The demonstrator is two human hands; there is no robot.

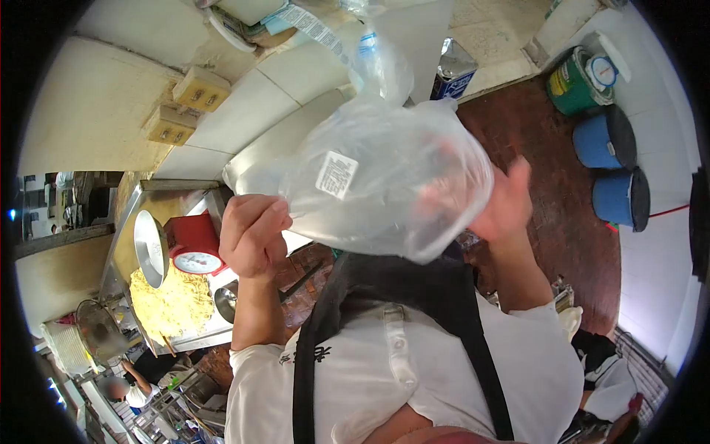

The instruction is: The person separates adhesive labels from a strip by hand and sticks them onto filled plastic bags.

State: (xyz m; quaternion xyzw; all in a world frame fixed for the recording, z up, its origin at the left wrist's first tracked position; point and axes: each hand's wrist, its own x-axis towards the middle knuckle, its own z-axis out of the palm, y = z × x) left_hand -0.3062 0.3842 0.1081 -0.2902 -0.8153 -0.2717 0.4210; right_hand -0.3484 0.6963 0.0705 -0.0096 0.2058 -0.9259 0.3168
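Note:
A clear plastic bag [370, 170] with a small white printed label [336, 175] hangs spread out in front of my chest. My left hand [255, 233] is closed, its thumb and fingers pinching the bag's edge. My right hand [488, 196] is at the bag's other side, with some fingers seen blurred through the plastic and spread apart. Above the bag, more clear plastic [381, 63] with blue print hangs near the wall.
To the left, a metal table [200, 340] holds a red scale [194, 237], a metal pan [151, 248], a bowl [225, 300] and yellow food [166, 303]. Blue bins [620, 198], a green bucket [577, 85] and a tin [452, 70] stand beyond. A person [137, 388] is at lower left.

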